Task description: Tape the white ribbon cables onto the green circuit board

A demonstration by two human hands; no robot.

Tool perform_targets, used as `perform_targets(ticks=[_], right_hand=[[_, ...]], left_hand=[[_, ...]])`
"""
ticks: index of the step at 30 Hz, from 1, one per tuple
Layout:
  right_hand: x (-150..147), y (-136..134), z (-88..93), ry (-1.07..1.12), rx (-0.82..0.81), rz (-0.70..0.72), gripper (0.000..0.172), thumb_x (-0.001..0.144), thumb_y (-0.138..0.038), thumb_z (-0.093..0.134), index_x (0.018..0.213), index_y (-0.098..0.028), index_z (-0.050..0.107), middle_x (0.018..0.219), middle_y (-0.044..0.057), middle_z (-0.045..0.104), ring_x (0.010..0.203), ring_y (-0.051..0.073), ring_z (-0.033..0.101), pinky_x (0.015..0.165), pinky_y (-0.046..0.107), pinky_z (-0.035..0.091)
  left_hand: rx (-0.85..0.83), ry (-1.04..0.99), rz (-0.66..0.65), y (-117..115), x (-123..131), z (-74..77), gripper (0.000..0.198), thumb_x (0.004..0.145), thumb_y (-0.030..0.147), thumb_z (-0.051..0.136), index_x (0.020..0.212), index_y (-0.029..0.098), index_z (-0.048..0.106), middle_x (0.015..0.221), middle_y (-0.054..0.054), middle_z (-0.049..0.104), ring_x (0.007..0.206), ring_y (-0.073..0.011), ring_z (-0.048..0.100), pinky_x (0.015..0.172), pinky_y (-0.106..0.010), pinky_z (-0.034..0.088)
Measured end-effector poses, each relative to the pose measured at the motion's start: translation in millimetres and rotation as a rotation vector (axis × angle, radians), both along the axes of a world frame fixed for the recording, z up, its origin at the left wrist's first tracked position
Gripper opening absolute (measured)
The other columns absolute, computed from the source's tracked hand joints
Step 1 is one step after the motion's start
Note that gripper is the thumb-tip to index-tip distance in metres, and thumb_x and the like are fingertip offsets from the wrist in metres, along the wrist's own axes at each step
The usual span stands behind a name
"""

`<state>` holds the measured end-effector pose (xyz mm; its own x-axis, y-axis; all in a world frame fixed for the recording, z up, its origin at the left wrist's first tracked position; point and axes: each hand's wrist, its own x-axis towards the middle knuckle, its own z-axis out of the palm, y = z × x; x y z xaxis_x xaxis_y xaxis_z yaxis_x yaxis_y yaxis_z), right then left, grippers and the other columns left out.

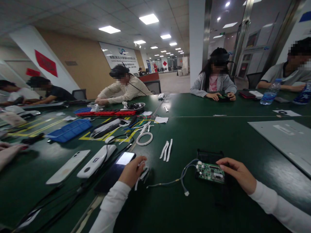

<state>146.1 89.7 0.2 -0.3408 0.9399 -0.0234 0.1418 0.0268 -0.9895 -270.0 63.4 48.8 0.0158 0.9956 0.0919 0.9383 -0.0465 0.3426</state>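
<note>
A green circuit board (211, 172) lies in front of me, its right edge between the thumb and fingers of my right hand (239, 173). A grey cable (184, 176) with white plugs runs from the board's left side across the table. Behind the board sits a black plastic part (209, 156). My left hand (133, 171) is closed around a small bunch of white strips (144, 174), partly hidden by the fingers. Several more white strips (166, 150) lie flat farther ahead, to the right of a roll of white tape (144, 139).
Left of my left hand lie a dark phone (110, 181) with a lit screen, a white power bank (96, 161) and a white phone (68, 166). A blue tray (69, 130) and tangled cables stand beyond. A grey panel (286, 139) lies right. Other people sit around the green table.
</note>
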Motion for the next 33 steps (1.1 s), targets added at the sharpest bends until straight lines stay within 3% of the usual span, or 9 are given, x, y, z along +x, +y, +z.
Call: perform_targets(ticks=[4,8,12,15,25,33], right_hand=[[-0.1,-0.3,0.7,0.005,-0.007,0.016,0.027,0.073,-0.040,0.051,0.093,-0.022,0.058,0.097,0.003,0.058,0.091,0.020,0.051,0.080,0.035,0.040],[0.1,-0.5,1.2,-0.006,-0.007,0.003,0.026,0.073,-0.039,0.051,0.093,-0.023,0.058,0.096,0.002,0.058,0.091,0.019,0.052,0.079,0.034,0.040],[-0.3,-1.3,3.9,-0.005,-0.004,0.010,0.026,0.074,-0.039,0.051,0.092,-0.023,0.058,0.096,0.002,0.057,0.090,0.019,0.052,0.079,0.033,0.041],[-0.1,-2.0,5.3,0.009,-0.011,0.022,0.025,0.075,-0.038,0.049,0.093,-0.023,0.057,0.097,0.002,0.057,0.089,0.019,0.052,0.077,0.034,0.042],[-0.5,-2.1,5.6,0.012,-0.007,0.022,0.024,0.075,-0.037,0.051,0.092,-0.022,0.057,0.095,0.002,0.056,0.088,0.019,0.052,0.077,0.033,0.041],[0.4,-2.4,5.3,0.008,-0.013,0.021,0.025,0.074,-0.038,0.050,0.092,-0.022,0.057,0.097,0.003,0.056,0.090,0.019,0.052,0.078,0.034,0.041]], left_hand=[[-0.020,0.085,-0.150,1.1,10.7,2.7,0.027,0.077,0.016,0.034,0.084,0.019,0.060,0.088,-0.004,0.056,0.083,-0.0124,0.052,0.079,-0.022,0.038],[-0.040,0.126,-0.164,-1.2,19.1,5.2,0.031,0.080,0.024,0.031,0.080,0.017,0.061,0.085,-0.005,0.055,0.081,-0.0136,0.052,0.079,-0.025,0.039],[-0.009,0.165,-0.096,-3.7,24.8,4.3,0.034,0.078,0.041,0.036,0.077,0.017,0.060,0.082,-0.005,0.054,0.076,-0.0154,0.052,0.074,-0.027,0.041],[0.003,0.182,-0.058,-4.0,25.0,0.6,0.033,0.076,0.045,0.039,0.076,0.018,0.059,0.082,-0.005,0.054,0.078,-0.0163,0.052,0.073,-0.027,0.040],[-0.067,0.204,0.048,-0.3,24.5,-3.3,0.014,0.070,0.028,0.045,0.073,0.017,0.053,0.070,-0.001,0.056,0.067,-0.0143,0.052,0.061,-0.024,0.037],[-0.159,0.157,0.176,6.9,28.0,-2.4,0.017,0.064,0.022,0.049,0.080,0.017,0.055,0.074,-0.002,0.061,0.071,-0.0143,0.055,0.062,-0.022,0.037]])
